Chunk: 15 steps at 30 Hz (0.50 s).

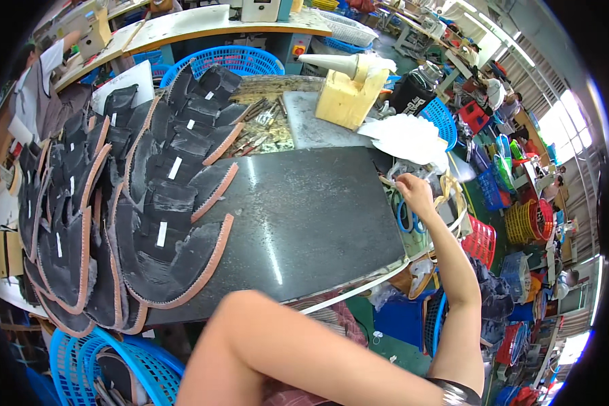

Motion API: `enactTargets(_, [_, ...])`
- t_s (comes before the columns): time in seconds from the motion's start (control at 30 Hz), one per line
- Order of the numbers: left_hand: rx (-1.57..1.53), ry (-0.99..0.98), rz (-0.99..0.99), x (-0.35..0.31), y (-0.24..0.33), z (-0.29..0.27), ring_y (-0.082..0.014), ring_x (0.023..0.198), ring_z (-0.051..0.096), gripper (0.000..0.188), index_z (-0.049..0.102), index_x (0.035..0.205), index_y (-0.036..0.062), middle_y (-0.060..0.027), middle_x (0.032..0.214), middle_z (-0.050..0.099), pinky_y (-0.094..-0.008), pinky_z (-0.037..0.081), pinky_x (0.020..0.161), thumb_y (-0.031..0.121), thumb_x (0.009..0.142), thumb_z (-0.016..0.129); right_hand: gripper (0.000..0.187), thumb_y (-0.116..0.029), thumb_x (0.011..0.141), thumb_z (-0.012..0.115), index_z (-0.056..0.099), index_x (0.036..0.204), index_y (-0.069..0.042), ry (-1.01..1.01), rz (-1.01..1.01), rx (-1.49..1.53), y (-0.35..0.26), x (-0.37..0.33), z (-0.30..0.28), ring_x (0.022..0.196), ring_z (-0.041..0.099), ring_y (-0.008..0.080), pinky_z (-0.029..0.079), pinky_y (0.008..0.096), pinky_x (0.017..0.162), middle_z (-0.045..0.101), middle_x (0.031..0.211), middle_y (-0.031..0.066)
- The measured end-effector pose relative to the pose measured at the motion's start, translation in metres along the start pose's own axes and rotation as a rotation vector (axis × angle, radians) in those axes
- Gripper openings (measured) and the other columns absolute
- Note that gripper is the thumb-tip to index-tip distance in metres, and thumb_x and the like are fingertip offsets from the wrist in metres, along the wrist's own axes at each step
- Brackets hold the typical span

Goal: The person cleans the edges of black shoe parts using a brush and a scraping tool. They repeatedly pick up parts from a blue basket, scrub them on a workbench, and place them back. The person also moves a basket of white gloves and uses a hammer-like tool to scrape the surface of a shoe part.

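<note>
Cluttered workshop, edges cut off by black fisheye rim; bkgd detail tiny. R hand [415, 193] at dark tabletop's [318, 216] right edge, fingertips drawn nearly together by crumpled clear plastic [404, 169]; can't tell if anything's btwn them. Blue-handled scissors [411, 219] just below, blades hard to make out. L hand out of frame, grip unknown; L arm [311, 338] bent, blurry. Dark curved pieces [157, 262] overlap at tabletop's left, lower ones mostly hidden.

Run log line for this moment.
right hand: near blue-handled scissors | left hand: out of view | dark curved pieces: overlapping, at left
</note>
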<state>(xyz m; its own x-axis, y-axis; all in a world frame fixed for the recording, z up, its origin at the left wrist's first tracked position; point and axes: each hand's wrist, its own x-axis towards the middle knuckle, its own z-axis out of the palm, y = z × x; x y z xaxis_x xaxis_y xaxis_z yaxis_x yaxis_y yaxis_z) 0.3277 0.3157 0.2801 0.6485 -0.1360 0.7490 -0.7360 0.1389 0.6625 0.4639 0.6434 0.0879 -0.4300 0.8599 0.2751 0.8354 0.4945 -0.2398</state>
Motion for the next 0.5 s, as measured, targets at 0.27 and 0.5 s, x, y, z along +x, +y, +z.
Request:
enactTargets(0.27, [0.505, 0.102, -0.371, -0.158, 0.106, 0.048, -0.0315, 0.097, 0.053, 0.063, 0.056, 0.094, 0.0007, -0.0194, 0.100, 0.056, -0.0432, 0.040, 0.081, 0.061, 0.073, 0.052, 0.018, -0.023, 0.079, 0.057, 0.063, 0.086, -0.007, -0.100, 0.011, -0.152, 0.055, 0.018, -0.036, 0.074, 0.061, 0.0309, 0.047, 0.0411, 0.066, 0.062, 0.081, 0.0127])
enactTargets(0.5, [0.597, 0.161, -0.362, -0.169, 0.136, 0.032, -0.0280, 0.089, 0.054, 0.044, 0.057, 0.095, 0.0039, -0.0138, 0.095, 0.057, -0.0402, 0.042, 0.074, 0.044, 0.081, 0.047, 0.021, -0.023, 0.081, 0.058, 0.063, 0.090, -0.005, 0.128, -0.148, -0.110, 0.079, 0.110, -0.027, 0.079, 0.061, 0.0266, 0.047, 0.0359, 0.072, 0.064, 0.086, 0.0120])
